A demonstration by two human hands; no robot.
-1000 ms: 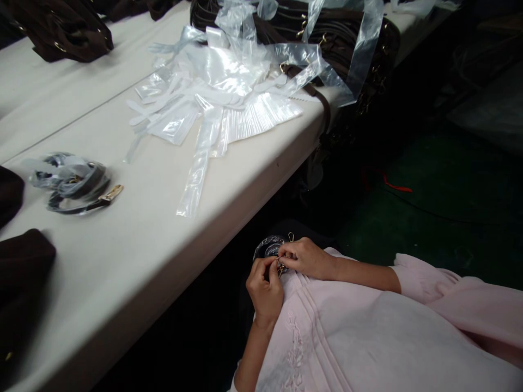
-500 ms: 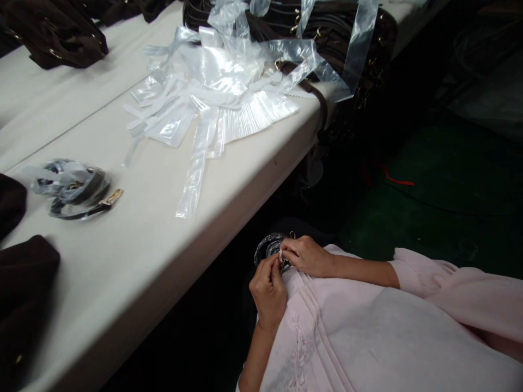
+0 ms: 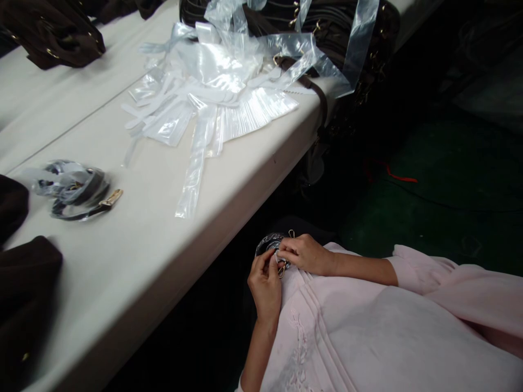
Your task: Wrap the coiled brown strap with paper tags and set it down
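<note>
Head view: the white surface (image 3: pixel 134 256) ran diagonally from lower left to upper right. Its near edge stood clear of the person's lap, with a dark gap between them. The green floor (image 3: pixel 441 179) lay open to the right. Bare surface remained between the heap of plastic sleeves (image 3: pixel 220 92) and the wrapped strap (image 3: pixel 73 188) at left. One long sleeve (image 3: pixel 194 169) reached toward the edge but did not overhang it.

Both hands worked below the surface edge, over the pink garment (image 3: pixel 368 337). The right hand (image 3: pixel 306 255) was closed around the coiled strap (image 3: pixel 267 243), which was covered in clear film. The left hand (image 3: pixel 265 286) pinched at the gold clasp (image 3: pixel 281 270) just beneath it.

Compared with half a second before, the hands and strap held the same place. The left fingertips sat slightly closer to the right hand, and nothing on the surface had shifted.

Count: two hands, one strap in hand, one strap on the surface, one sleeve heap, three dark bags (image 3: pixel 53 38) partly in view.
</note>
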